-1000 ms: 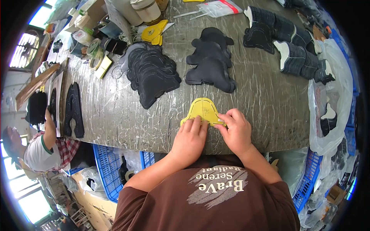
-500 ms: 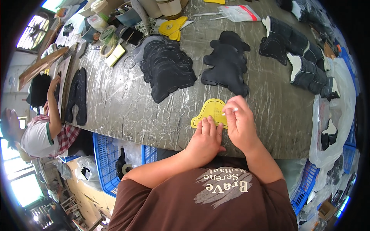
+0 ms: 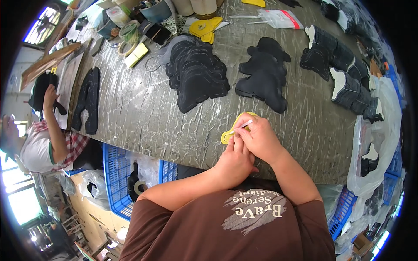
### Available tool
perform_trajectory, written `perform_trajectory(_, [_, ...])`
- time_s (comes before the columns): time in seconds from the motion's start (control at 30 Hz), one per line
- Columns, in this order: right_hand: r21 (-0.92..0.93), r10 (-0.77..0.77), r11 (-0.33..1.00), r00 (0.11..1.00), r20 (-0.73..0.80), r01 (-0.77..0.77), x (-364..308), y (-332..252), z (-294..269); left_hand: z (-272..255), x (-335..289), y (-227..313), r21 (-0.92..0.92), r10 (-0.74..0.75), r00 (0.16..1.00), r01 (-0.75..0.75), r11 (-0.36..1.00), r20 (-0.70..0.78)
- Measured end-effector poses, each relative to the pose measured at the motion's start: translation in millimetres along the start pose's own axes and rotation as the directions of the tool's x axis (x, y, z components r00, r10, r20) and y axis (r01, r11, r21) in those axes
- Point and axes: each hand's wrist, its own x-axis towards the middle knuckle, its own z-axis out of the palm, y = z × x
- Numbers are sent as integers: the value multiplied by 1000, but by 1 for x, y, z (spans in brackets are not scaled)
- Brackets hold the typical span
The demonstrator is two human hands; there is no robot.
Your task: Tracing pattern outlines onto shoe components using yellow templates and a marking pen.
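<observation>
A yellow flat template (image 3: 225, 137) with slots along its edge lies on the table close in front of me, largely covered by my hands. My left hand (image 3: 235, 163) rests on its near part, fingers stretched out and flat. Pinched in my right hand (image 3: 262, 138) is a slim white pen (image 3: 246, 123), its tip low over the template's left side, beside my left fingertips. Whether anything lies under the template is hidden. Beyond my hands sit a stack of black cut pieces (image 3: 198, 78) with pale outlines and a second black stack (image 3: 263, 74).
On the right are rolled dark pieces with white parts (image 3: 350, 89) and a clear plastic bag (image 3: 363, 174). Tubs (image 3: 156, 11), a tape roll (image 3: 129, 45) and more yellow templates (image 3: 204, 28) stand at the back. A co-worker (image 3: 48, 143) works at the left, near a blue crate (image 3: 117, 187).
My right hand has moved left across the template with the pen, now covering more of it and meeting my left fingers. The left hand stays on the template. The co-worker's arm has shifted.
</observation>
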Motion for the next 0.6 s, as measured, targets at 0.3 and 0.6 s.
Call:
perform_trajectory(0.3, [-4, 84, 996, 991, -105, -85, 5, 1, -8, -1, 3, 2, -3, -61, 997, 61, 998, -39])
perform_trajectory(0.6, [3, 48, 999, 971, -233, -49, 11, 12, -7, -1, 2, 1, -34, -59, 998, 58, 998, -34])
